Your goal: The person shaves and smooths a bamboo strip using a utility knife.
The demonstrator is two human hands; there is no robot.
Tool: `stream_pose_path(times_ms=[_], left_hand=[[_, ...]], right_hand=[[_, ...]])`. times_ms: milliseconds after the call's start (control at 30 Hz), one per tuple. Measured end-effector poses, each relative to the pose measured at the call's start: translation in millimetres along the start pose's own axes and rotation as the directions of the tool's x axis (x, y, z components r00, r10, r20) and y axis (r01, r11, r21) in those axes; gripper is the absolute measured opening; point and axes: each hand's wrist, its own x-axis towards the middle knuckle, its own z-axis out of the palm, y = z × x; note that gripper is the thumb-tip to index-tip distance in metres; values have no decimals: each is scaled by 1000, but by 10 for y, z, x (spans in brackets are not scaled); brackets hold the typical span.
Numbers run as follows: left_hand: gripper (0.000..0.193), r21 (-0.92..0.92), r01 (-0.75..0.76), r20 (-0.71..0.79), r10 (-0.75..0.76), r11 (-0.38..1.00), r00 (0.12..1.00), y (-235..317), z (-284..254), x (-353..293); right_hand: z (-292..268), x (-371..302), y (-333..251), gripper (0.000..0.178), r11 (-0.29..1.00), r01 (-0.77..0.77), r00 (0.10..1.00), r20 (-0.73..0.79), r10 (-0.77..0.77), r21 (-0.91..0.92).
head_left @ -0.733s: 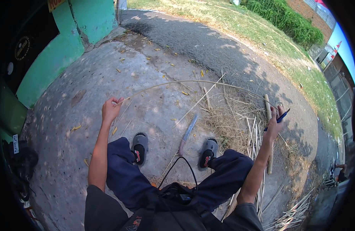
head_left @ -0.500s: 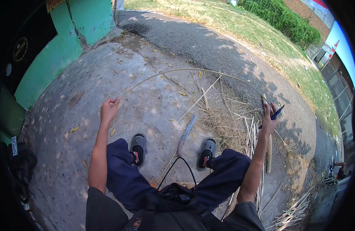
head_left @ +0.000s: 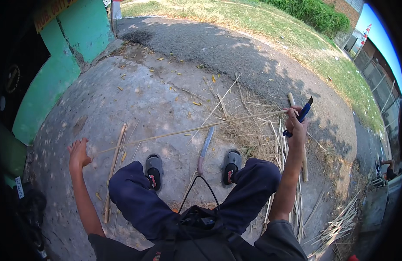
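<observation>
My left hand (head_left: 80,154) is held out at the left with its fingers apart, just beyond the end of a long thin bamboo strip (head_left: 175,134). Whether the thumb still touches that end is hard to tell. The strip runs almost straight across in front of me to my right hand (head_left: 297,123), whose fingers are closed on it. That same hand also grips a blue utility knife (head_left: 304,112), blade out and pointing up. On the ground between my feet lies a long knife (head_left: 205,145) with a pinkish handle.
A bamboo stick (head_left: 115,174) lies by my left knee; a thicker one (head_left: 305,167) is under my right arm. Split strips (head_left: 340,224) are piled at the lower right, with shavings (head_left: 253,124) ahead. A green wall (head_left: 46,93) stands left, and a paved path (head_left: 201,41) crosses beyond.
The bamboo strip was bowed in a high arch and is now nearly straight and lower. My left hand went from a pinch to spread fingers and moved left and down.
</observation>
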Motion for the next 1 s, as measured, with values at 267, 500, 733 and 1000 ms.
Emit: stream_pose_path(times_ms=[267,500,733,1000], left_hand=[[39,-583,-640,-418,491,501,764,2156,-1423,-946],[20,-781,-529,-331,499,331,801,2840,-767,-791],[10,-867,-453,-385,301,207,873,3127,-243,-684],[11,-939,-309,-260,277,150,925,3055,-105,-686]], right_hand=[[1045,-244,-92,16,996,-86,976,203,80,21],[1549,-212,4,21,986,-158,939,301,165,-46],[1694,-333,259,39,898,95,978,209,-4,-429],[1673,-664,755,23,896,207,906,423,-23,-394]])
